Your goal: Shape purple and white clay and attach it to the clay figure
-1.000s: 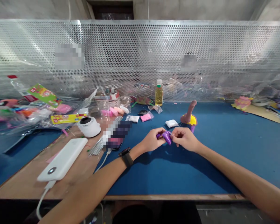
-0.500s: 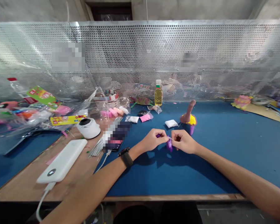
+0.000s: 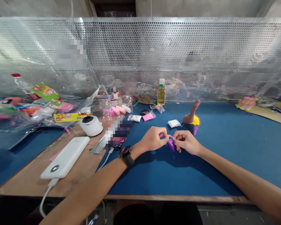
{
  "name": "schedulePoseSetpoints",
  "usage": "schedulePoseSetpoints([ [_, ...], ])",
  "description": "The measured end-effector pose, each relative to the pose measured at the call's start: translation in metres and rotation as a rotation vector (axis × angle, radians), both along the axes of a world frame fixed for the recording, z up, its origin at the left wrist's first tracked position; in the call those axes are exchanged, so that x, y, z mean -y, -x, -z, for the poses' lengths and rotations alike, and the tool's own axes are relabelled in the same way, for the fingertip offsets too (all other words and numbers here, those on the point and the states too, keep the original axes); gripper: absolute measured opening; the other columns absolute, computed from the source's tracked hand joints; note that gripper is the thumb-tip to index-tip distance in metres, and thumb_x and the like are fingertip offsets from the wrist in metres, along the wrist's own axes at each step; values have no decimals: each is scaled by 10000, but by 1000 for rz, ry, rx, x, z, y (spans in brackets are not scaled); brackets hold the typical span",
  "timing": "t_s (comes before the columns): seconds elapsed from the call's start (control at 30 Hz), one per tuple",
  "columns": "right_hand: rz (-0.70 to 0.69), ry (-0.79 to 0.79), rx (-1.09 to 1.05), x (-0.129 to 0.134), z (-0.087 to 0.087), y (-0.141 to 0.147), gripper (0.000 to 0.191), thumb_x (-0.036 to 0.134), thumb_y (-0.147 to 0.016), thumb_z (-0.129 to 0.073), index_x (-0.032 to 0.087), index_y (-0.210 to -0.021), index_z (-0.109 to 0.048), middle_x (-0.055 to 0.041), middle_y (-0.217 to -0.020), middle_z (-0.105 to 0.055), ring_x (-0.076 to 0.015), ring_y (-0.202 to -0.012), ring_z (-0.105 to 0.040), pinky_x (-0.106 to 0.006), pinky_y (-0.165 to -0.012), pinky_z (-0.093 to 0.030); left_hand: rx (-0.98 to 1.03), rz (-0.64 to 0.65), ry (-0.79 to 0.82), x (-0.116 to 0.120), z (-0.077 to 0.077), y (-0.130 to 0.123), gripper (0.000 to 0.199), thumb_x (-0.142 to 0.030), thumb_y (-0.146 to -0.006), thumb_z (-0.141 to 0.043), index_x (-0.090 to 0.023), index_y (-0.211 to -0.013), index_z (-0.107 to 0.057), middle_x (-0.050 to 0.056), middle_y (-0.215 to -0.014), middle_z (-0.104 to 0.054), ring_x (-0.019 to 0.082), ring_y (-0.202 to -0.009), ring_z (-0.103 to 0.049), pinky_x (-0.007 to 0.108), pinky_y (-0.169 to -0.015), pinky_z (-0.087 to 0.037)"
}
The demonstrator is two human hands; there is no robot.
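Observation:
Between my hands hangs a small clear packet of purple clay [image 3: 170, 145], pinched along its top edge. My left hand [image 3: 155, 138], with a dark watch on the wrist, grips the packet's left side, and a bit of purple shows among its fingers. On the packet's other side, my right hand [image 3: 186, 142] pinches the plastic between thumb and forefinger. Just beyond the right hand stands a clay figure [image 3: 194, 118] with a brown upright part, a yellow rim and a purple base. A white packet [image 3: 174, 123] lies behind my hands.
A bottle of yellow liquid [image 3: 161, 93] stands before the perforated metal screen [image 3: 131, 56]. Pink packet [image 3: 147, 116], phone [image 3: 119, 143], thin rods [image 3: 100, 147], white power bank [image 3: 65, 157] and a white round device [image 3: 91, 125] lie left. Tape [image 3: 266, 102] and cardboard [image 3: 264, 113] sit far right.
The view has shifted slightly, so things sit a little further right. Both hands still pinch the purple packet, which has turned a little and shows a smoother, fuller side.

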State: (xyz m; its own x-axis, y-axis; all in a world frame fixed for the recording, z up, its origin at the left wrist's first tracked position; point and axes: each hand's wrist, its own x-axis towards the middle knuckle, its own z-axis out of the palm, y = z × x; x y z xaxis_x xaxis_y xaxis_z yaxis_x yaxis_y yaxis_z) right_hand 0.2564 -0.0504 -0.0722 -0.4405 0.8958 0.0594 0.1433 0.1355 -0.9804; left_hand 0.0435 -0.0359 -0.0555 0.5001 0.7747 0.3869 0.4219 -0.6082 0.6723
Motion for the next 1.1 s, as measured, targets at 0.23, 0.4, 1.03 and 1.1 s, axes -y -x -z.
schedulePoseSetpoints([
  [0.23,-124,-1,11,4,-3,-3,451,488,-792,-842,211,-1017,-566,-3,-719,-757,-140,-507,-665,-256,-513,-538,51,-106,29,-9,10,3,231,-292,-874,-654,-155,-698,-595,-44,-615,-525,91,-587,-390,241,-582,-273],
  [0.4,-104,-113,107,1,3,-5,455,485,-773,-863,228,-977,-548,-4,-748,-765,-146,-546,-676,-272,-540,-586,183,41,216,-14,15,3,266,-358,-928,-605,-138,-789,-660,-5,-704,-601,112,-650,-454,239,-626,-347],
  [1.03,11,-270,184,-7,-4,-15,327,479,-802,-821,214,-849,-636,15,-641,-679,-140,-485,-626,-262,-488,-511,184,205,316,-5,6,8,288,-361,-841,-761,-159,-1000,-632,-81,-641,-356,89,-594,-305,238,-575,-260],
  [1.1,10,-288,188,-6,-6,-15,295,466,-844,-775,219,-874,-618,8,-663,-679,-155,-534,-653,-267,-513,-510,126,154,205,-5,7,8,282,-356,-832,-771,-166,-1001,-648,-82,-637,-376,88,-593,-314,241,-586,-267],
])
